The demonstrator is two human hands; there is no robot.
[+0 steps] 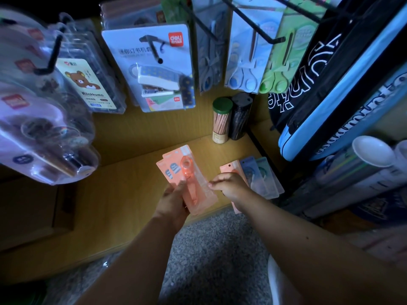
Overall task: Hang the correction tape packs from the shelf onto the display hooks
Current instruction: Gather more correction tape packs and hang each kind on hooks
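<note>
Orange packs [187,172] in left hand [174,203], above shelf [123,194] edge.

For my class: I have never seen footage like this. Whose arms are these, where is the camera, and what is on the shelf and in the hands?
The camera sits on a person's head, looking down at their own bare arms. The left hand grips orange correction tape packs; the right hand touches their edge. More packs lie on the wooden shelf, beside two pencil tubes. Above, stapler packs and scissors hang on black hooks.
</note>
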